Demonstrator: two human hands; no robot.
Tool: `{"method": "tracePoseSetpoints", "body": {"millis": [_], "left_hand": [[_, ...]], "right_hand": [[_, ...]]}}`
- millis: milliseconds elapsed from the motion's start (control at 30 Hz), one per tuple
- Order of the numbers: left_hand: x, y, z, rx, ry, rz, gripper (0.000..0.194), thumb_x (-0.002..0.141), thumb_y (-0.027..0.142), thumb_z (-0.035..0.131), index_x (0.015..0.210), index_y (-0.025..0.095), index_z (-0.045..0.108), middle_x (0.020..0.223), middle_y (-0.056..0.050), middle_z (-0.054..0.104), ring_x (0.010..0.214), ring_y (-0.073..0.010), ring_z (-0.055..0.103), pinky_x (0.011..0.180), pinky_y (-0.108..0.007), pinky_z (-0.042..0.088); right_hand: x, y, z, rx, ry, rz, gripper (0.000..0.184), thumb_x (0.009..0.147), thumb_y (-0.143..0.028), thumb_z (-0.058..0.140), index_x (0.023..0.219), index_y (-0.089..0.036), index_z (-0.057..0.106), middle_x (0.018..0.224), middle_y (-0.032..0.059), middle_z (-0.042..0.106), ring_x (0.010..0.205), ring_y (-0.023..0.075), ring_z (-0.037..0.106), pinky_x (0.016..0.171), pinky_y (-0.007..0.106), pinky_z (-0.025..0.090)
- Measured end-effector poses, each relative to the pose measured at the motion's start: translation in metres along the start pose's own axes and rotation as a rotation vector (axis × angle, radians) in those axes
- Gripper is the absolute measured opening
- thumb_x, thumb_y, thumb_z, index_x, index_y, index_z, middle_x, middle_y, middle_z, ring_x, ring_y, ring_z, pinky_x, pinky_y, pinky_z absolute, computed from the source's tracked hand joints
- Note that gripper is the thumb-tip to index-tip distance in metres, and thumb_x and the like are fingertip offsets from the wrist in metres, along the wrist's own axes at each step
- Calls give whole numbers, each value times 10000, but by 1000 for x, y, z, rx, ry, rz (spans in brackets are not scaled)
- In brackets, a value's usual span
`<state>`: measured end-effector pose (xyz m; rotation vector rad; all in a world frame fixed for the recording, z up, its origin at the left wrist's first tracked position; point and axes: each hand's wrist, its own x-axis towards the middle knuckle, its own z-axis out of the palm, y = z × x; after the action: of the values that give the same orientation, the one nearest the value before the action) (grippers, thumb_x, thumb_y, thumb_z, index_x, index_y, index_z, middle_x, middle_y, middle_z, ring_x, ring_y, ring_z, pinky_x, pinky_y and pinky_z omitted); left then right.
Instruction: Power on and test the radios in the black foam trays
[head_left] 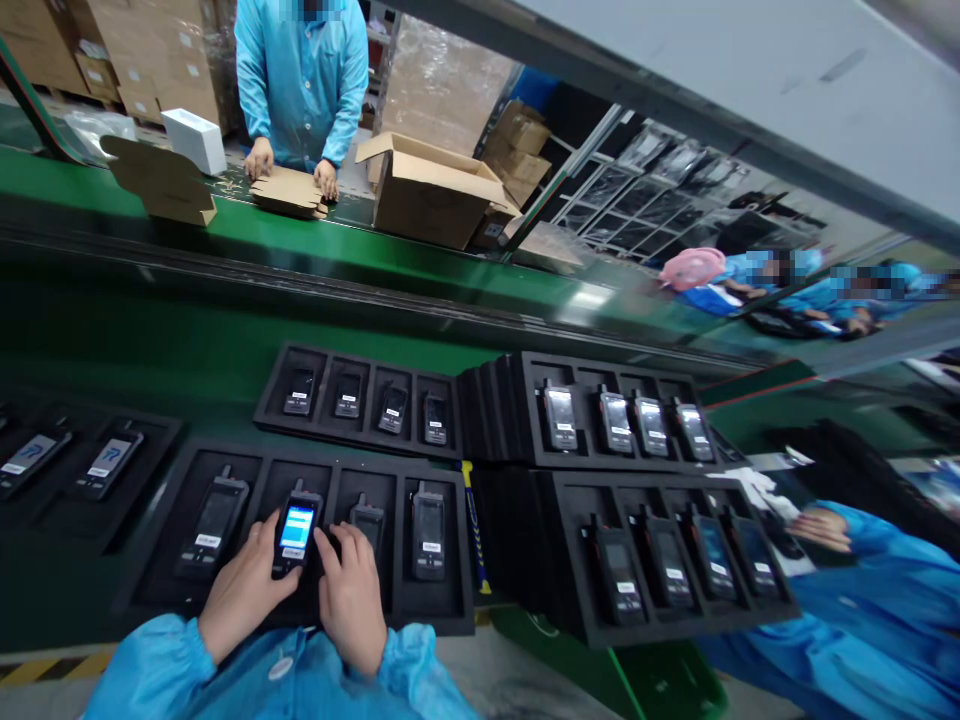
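Note:
A handheld radio with a lit blue-and-white screen (297, 528) is in a compartment of the black foam tray (442, 612) in front of me. My left hand (251, 585) grips it from the left, the thumb across its lower edge and the fingers along its side. At its right edge is my right hand (352, 595), fingers apart and bent, holding nothing; whether a fingertip touches the radio I cannot tell. Dark-screened radios lie in the other compartments: one (215, 525) to the left, one (367, 520) partly behind my right hand, and one (429, 530) at the right end.
Stacked foam trays (517, 530) with radios stand to the right; another tray (262, 408) lies behind mine, one (161, 450) at left. A yellow-and-blue strip (475, 530) lies between. Across the green bench (315, 240), a person handles flat cardboard (289, 190). Another person's sleeve (885, 580) is at right.

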<state>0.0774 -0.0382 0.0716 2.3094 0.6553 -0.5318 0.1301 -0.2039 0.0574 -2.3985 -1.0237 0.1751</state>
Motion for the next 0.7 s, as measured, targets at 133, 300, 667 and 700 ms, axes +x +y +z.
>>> {"method": "tracePoseSetpoints", "body": {"millis": [133,300,667,700], "left_hand": [[-2,2,0,18,-18,-4,684,875,342,404,1482,63,258,1508,-226,393,1365,-323,478,1105,-452,435],[-2,2,0,39,-38,-3,703,886,361,380,1485,20,248,1536,-247,352,1415,-345,418,1134,-467,409],[-3,3,-3,40,-52,4,707,867,353,384,1482,35,241,1501,-235,378,1414,-295,427,1131,-391,415],[-3,3,-4,31,-58,7,708,862,341,387,1482,31,239,1502,-239,372,1417,-293,423,1135,-392,410]], "right_hand": [[-3,-2,3,-17,45,-28,704,669,86,472,1310,-168,608,1248,161,558,1210,344,490,980,562,536],[-1,-4,8,-38,109,-63,601,732,57,508,1258,-206,634,1219,148,568,1169,351,515,932,590,548],[0,-4,8,-52,116,-56,631,707,38,489,1288,-171,620,1205,150,580,1160,352,516,991,621,512],[0,-4,8,-48,113,-55,632,705,38,485,1288,-166,620,1209,151,579,1164,351,513,999,620,509]]}}
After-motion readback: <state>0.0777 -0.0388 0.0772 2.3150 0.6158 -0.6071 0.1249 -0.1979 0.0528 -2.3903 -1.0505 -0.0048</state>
